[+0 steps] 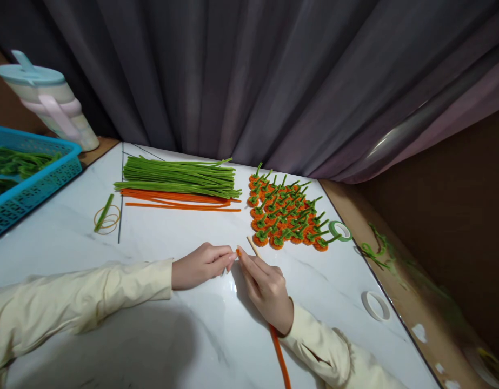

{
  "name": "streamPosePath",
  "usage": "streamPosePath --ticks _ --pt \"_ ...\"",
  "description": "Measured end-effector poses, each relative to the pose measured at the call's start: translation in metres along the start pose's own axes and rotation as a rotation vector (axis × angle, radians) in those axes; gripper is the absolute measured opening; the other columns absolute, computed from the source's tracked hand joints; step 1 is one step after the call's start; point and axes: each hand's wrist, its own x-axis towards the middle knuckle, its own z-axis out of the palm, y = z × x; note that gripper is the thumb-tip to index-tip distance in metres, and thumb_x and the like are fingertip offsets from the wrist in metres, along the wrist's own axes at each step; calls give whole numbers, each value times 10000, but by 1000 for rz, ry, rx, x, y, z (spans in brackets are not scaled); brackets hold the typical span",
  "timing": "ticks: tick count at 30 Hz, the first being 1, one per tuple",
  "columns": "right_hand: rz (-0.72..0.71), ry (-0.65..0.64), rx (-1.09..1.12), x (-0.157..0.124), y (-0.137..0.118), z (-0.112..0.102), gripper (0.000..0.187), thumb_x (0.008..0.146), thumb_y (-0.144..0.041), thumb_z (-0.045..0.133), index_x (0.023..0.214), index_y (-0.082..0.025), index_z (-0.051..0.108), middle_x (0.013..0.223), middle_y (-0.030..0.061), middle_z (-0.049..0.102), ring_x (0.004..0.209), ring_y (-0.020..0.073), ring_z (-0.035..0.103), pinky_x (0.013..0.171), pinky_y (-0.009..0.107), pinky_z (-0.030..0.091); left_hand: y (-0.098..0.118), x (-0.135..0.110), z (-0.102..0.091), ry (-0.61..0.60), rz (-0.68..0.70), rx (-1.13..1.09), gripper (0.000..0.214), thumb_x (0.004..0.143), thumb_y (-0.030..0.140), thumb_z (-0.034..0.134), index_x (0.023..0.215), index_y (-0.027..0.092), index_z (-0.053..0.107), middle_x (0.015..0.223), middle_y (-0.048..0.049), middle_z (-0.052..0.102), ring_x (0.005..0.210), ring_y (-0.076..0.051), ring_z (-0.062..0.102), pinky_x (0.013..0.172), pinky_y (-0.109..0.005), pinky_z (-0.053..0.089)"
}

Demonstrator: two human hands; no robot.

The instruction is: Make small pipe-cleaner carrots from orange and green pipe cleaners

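White surface (pixel 228 346): a marbled worktop against a dark curtain (pixel 217 81).
Orange strip (pixel 278 354): its tip shows between the fingertips at the middle of the surface; an orange length, apparently the same strip, trails below the right wrist.
Hands: the right hand (pixel 268 289) pinches the tip; the left hand (pixel 203 266) appears clamped there too.
Wooden stick (pixel 253 246): juts beyond the right hand, its hold unclear.
Apparently finished: orange-and-green pieces (pixel 290 212) sit in packed rows.
Apparently unworked: green strips (pixel 176 178) and spare orange lengths (pixel 172 198) lie straight.
Edges: blue basket (pixel 42 189) left, white tape ring (pixel 367 306) right.
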Motion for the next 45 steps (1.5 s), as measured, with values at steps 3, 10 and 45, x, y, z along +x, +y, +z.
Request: streamPosePath --ticks 3,10,45 --pt "-42 -5 -45 -1 1 1 465 850 -40 371 1307 -118 402 813 67 642 627 130 592 490 221 433 1 0 0 0 -8 2 352 904 380 329 678 158 483 501 68 374 464 -66 343 490 -188 312" --pt "-126 -53 -211 -2 3 3 477 851 -42 335 1327 -56 334 814 81 632 611 143 577 477 247 429 3 1 0 5 -4 53 333 904 365 323 708 160 498 499 73 377 466 -65 345 511 -186 317" --pt "12 -67 -342 0 -1 6 288 936 -191 346 1141 -85 519 696 38 591 551 114 559 431 235 355 5 5 -4 4 -49 -38 336 865 425 382 756 149 539 454 79 343 428 -69 298 445 -191 269"
